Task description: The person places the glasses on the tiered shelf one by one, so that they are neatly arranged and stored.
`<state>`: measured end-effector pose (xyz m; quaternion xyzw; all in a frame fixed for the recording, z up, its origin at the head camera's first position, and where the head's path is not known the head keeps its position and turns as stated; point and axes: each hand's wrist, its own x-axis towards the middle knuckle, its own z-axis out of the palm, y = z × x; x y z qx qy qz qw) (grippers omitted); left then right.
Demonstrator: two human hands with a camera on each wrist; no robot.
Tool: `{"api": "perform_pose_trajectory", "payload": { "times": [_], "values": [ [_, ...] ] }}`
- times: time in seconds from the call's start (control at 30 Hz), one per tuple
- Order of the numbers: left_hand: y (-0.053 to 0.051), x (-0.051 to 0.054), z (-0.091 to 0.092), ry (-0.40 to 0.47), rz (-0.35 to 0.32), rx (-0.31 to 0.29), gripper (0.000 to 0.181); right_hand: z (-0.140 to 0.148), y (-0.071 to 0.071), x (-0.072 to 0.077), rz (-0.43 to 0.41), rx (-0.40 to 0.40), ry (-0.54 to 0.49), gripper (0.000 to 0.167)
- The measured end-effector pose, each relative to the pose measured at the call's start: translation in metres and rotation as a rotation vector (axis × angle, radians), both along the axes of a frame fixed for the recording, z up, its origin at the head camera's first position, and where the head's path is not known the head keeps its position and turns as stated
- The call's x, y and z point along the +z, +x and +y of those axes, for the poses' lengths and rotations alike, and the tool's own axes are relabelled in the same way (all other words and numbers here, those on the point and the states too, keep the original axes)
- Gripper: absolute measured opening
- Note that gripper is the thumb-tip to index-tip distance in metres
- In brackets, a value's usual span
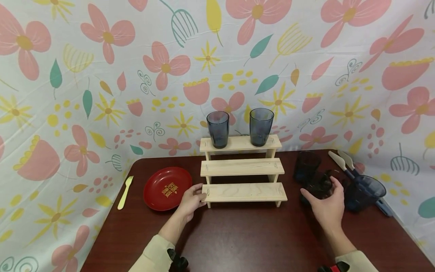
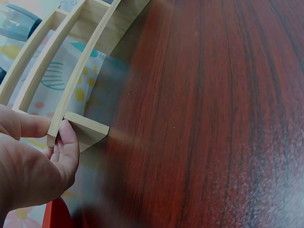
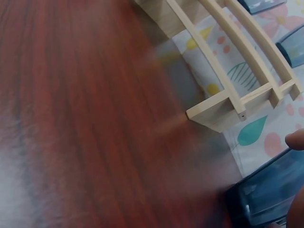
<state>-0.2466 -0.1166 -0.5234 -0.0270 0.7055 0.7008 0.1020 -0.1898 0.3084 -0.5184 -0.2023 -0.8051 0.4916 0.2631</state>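
A three-step wooden rack (image 1: 242, 167) stands in the middle of the table. With thumb and fingers, my left hand (image 1: 191, 202) pinches the left end of its lowest board (image 2: 71, 97). Two blue-tinted glasses, one on the left (image 1: 218, 130) and one on the right (image 1: 261, 126), stand upright on the top step. On the right, my right hand (image 1: 327, 207) has its thumb and fingers round a dark blue glass (image 3: 270, 190); fingers partly hide it. Another dark glass (image 1: 306, 164) stands just behind, and a tilted one (image 1: 365, 192) lies to the hand's right.
Left of the rack lies a red plate (image 1: 167, 189) with gold lettering, and beyond it a pale yellow fork (image 1: 125, 192). Cutlery with blue handles (image 1: 343, 164) lies at the right edge. A floral cloth (image 1: 119, 87) hangs behind the dark wooden table (image 1: 238, 238).
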Motion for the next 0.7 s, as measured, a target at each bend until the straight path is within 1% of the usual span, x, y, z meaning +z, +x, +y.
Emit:
{"api": "perform_pose_trajectory", "payload": {
  "times": [0.1, 0.27, 0.53, 0.7],
  "values": [
    [-0.0006, -0.0002, -0.0002, 0.001, -0.006, -0.001, 0.057, 0.0018, 0.0011, -0.0048, -0.018, 0.001, -0.011, 0.107],
    [-0.0009, -0.0002, -0.0002, -0.001, 0.002, -0.005, 0.057, 0.0036, 0.0027, -0.0086, -0.044, -0.002, -0.013, 0.106],
    [-0.0007, 0.0003, -0.0007, -0.004, 0.011, -0.006, 0.058, 0.0061, 0.0038, -0.0092, -0.053, -0.007, 0.011, 0.105],
    [-0.0009, -0.0006, -0.001, -0.005, -0.003, -0.005, 0.058, 0.0082, 0.0037, -0.0065, -0.046, -0.016, 0.038, 0.103]
  ]
}}
